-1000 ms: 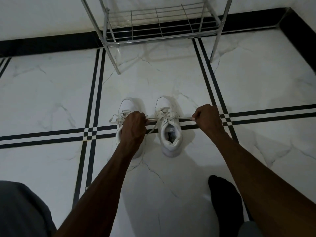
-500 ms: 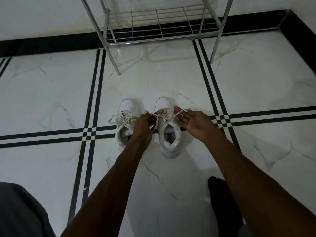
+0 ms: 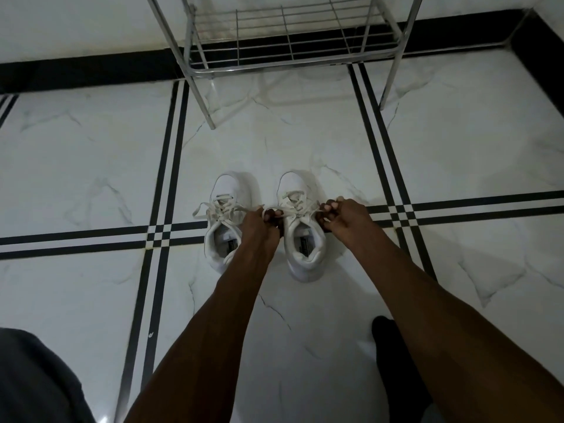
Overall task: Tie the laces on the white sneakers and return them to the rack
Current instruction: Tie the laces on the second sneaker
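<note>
Two white sneakers stand side by side on the marble floor, toes pointing away from me. The left sneaker (image 3: 222, 221) has loose laces spilling to its left side. The right sneaker (image 3: 300, 239) has its laces (image 3: 297, 207) drawn sideways across the tongue. My left hand (image 3: 262, 228) pinches one lace end between the two shoes, partly covering the left sneaker's collar. My right hand (image 3: 341, 215) pinches the other lace end at the right sneaker's right side. The metal wire rack (image 3: 290, 35) stands against the wall ahead, its bottom shelf bare.
The white marble floor (image 3: 91, 166) has black inlay stripes crossing near the shoes. A black skirting runs along the wall (image 3: 76, 71). My dark-socked foot (image 3: 393, 358) rests at the lower right and a grey-clad knee (image 3: 33, 383) at the lower left.
My hands were spread wide with the lace pulled taut, then came in over the right sneaker. Both now pinch the lace ends close to its eyelets.
</note>
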### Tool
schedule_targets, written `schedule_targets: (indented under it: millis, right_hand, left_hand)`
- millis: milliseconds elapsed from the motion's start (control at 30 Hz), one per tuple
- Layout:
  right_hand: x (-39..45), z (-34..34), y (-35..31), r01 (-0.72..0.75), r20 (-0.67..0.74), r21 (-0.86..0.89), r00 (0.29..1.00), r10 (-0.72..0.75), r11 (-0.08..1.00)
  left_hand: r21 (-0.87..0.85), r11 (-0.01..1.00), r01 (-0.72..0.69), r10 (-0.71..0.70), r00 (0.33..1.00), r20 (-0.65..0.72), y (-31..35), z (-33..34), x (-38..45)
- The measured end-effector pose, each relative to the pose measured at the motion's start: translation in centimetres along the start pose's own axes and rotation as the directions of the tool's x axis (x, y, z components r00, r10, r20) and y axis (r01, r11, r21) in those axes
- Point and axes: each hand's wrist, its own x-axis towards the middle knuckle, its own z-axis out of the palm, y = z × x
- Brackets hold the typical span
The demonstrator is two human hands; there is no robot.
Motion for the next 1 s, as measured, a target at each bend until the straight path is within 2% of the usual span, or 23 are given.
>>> schedule_targets:
  millis: [233, 333, 433, 500, 567, 633, 667, 700, 767, 800, 833, 867, 900, 933, 1000]
  right_hand:
    - [0.1, -0.2, 0.0, -0.011, -0.033, 0.042, 0.999, 0.012, 0.999]
    - [-0.1, -0.3, 0.1, -0.007, -0.021, 0.043, 1.000, 0.007, 0.999]
    - [-0.5, -0.1, -0.2, 0.138, -0.010, -0.195, 0.990, -0.143, 0.971]
    - [-0.8, 0.1, -0.8, 0.281, 0.061, -0.399, 0.958, -0.281, 0.873]
    - [-0.7, -0.4, -1.4, 0.394, 0.156, -0.573, 0.914, -0.376, 0.719]
    - [-0.5, -1.3, -2.0, 0.515, 0.294, -0.757, 0.818, -0.494, 0.403]
    - [-0.5, -1.7, -2.2, 0.572, 0.394, -0.787, 0.755, -0.525, 0.232]
    - [-0.5, -2.0, -2.4, 0.626, 0.501, -0.774, 0.698, -0.512, 0.097]
    - [-0.7, -2.3, -2.2, 0.700, 0.664, -0.711, 0.635, -0.395, -0.067]
    - [-0.7, -2.4, -1.9, 0.705, 0.693, -0.702, 0.642, -0.327, -0.102]
    - [-0.7, -2.5, -1.6, 0.688, 0.690, -0.716, 0.672, -0.269, -0.119]
    - [-0.8, -2.6, -1.1, 0.654, 0.668, -0.743, 0.712, -0.218, -0.142]
    - [-0.9, -2.6, -0.7, 0.618, 0.642, -0.766, 0.744, -0.184, -0.174]
    - [-1.2, -2.6, -0.4, 0.587, 0.617, -0.785, 0.770, -0.164, -0.198]
    - [-1.6, -2.6, 0.0, 0.555, 0.579, -0.814, 0.799, -0.161, -0.175]
  left_hand:
    - [0.017, 0.999, -0.050, 0.051, 0.996, -0.079, 0.0, 0.3, -0.8]
    - [0.013, 0.999, -0.029, 0.030, 0.998, -0.056, 0.0, 0.3, -1.2]
    - [0.103, 0.994, -0.023, 0.024, 1.000, -0.011, 0.5, -0.2, -1.5]
    - [0.193, 0.981, -0.026, 0.023, 1.000, 0.018, 1.4, -0.8, -2.1]
    - [0.314, 0.948, -0.060, 0.049, 0.998, 0.044, 1.8, -1.0, -2.9]
    - [0.523, 0.835, -0.170, 0.166, 0.985, 0.055, 1.6, -0.8, -3.6]
    - [0.666, 0.703, -0.249, 0.270, 0.960, 0.074, 1.3, -0.8, -4.0]
    - [0.797, 0.501, -0.337, 0.385, 0.912, 0.144, 1.0, -0.7, -4.1]
    - [0.862, 0.066, -0.503, 0.501, 0.764, 0.407, 0.7, -0.5, -4.3]
    - [0.830, -0.095, -0.550, 0.482, 0.704, 0.522, 0.4, -0.3, -4.3]
    - [0.797, -0.200, -0.570, 0.428, 0.681, 0.594, 0.1, -0.2, -4.0]
    - [0.786, -0.241, -0.569, 0.366, 0.697, 0.616, -0.2, -0.2, -3.8]
    - [0.800, -0.227, -0.555, 0.321, 0.733, 0.600, -0.6, -0.2, -3.8]
    - [0.821, -0.196, -0.537, 0.310, 0.760, 0.571, -1.0, -0.2, -3.8]
    - [0.854, -0.149, -0.499, 0.353, 0.780, 0.517, -1.6, -0.6, -4.1]
